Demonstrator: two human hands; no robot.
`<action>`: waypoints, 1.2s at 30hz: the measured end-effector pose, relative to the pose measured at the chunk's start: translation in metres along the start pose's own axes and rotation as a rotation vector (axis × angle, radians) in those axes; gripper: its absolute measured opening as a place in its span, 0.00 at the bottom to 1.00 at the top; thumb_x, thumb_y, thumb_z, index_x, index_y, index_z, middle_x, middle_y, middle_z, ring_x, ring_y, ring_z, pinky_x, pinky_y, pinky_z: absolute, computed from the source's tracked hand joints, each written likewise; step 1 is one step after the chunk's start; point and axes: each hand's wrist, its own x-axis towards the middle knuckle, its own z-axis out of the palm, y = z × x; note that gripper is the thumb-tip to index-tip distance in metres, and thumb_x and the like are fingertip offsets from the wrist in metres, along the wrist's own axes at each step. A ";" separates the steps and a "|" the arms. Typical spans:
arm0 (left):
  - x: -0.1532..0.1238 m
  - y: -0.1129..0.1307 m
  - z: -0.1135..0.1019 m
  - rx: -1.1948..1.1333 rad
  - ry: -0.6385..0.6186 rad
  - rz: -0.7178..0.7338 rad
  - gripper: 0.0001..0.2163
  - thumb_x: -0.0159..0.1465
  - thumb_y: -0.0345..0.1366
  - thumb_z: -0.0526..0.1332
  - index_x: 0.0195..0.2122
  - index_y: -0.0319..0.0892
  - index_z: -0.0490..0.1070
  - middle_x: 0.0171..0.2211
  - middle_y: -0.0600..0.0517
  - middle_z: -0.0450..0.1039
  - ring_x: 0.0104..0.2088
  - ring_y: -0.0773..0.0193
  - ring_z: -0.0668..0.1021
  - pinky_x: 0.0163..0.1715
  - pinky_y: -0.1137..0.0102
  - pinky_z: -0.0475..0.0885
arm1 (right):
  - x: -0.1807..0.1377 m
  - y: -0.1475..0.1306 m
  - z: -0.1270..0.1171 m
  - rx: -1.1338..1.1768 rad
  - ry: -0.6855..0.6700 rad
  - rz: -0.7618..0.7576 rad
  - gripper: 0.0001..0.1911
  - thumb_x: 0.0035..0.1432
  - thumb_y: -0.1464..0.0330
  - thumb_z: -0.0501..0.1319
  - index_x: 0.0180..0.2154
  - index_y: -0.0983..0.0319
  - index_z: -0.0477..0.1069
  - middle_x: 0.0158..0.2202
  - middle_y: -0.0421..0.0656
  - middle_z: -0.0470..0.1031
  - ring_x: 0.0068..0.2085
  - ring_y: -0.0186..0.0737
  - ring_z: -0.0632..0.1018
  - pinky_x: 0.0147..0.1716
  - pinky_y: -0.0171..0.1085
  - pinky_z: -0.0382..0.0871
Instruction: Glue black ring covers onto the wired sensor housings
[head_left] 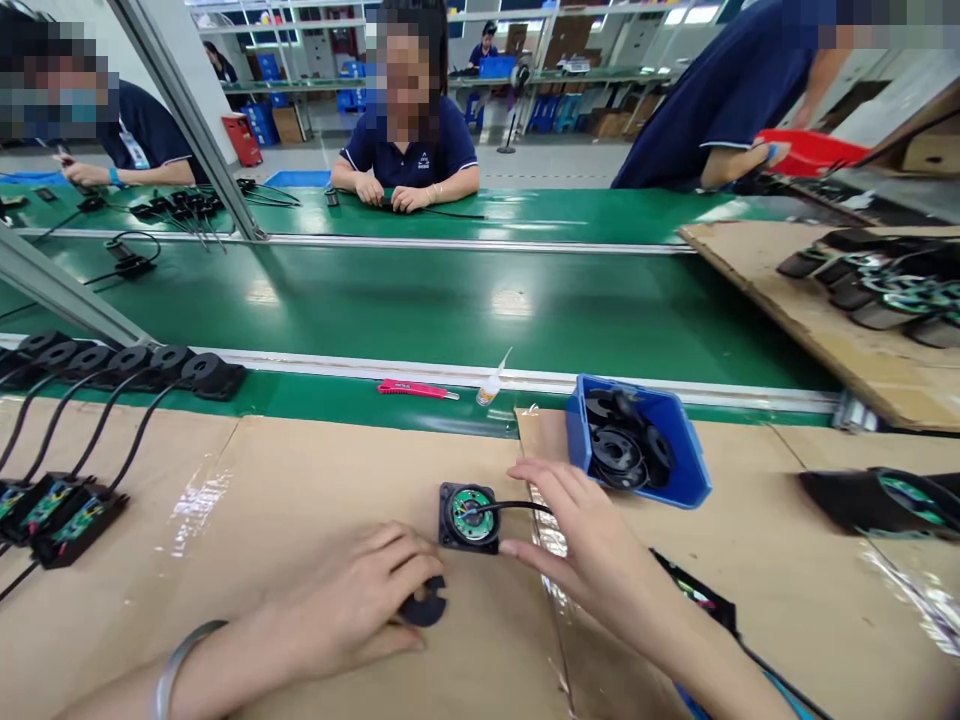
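A square black housing [445, 531] with a round green circuit board lies on the cardboard in front of me, and a black cable [519, 505] runs out of it to the right. My left hand [375, 590] grips a round black cover [429, 608] with notches in its edge, just below and left of the housing. Right of the housing is my right hand [581, 530], thumb and fingers spread to either side of the cable. The thumb tip is close to the housing's corner; whether it touches I cannot tell.
A blue bin [686, 475] of black round parts stands behind my right hand. A pink utility knife [416, 388] and a small bottle [489, 388] lie by the rail. Wired units [79, 520] line the left; more parts [885, 500] lie right. Co-workers sit across the green belt [390, 300].
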 end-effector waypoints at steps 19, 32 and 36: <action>0.062 -0.003 -0.021 -0.056 0.481 0.203 0.07 0.67 0.31 0.64 0.45 0.38 0.77 0.53 0.38 0.74 0.52 0.56 0.79 0.50 0.64 0.79 | -0.031 -0.008 0.032 0.028 0.301 0.058 0.10 0.68 0.78 0.55 0.44 0.63 0.72 0.39 0.46 0.72 0.37 0.36 0.76 0.36 0.33 0.73; 0.064 -0.002 -0.019 -0.066 0.406 0.220 0.07 0.68 0.31 0.63 0.44 0.40 0.79 0.53 0.40 0.76 0.53 0.54 0.77 0.50 0.61 0.79 | -0.034 -0.005 0.028 0.139 0.269 0.081 0.14 0.65 0.82 0.55 0.45 0.62 0.73 0.37 0.46 0.75 0.37 0.37 0.77 0.36 0.34 0.75; 0.065 -0.002 -0.020 -0.030 0.440 0.246 0.06 0.68 0.31 0.63 0.43 0.39 0.79 0.52 0.40 0.76 0.52 0.56 0.77 0.48 0.63 0.80 | -0.032 -0.005 0.028 0.133 0.306 0.080 0.14 0.64 0.83 0.55 0.44 0.63 0.73 0.37 0.46 0.75 0.36 0.37 0.77 0.36 0.34 0.74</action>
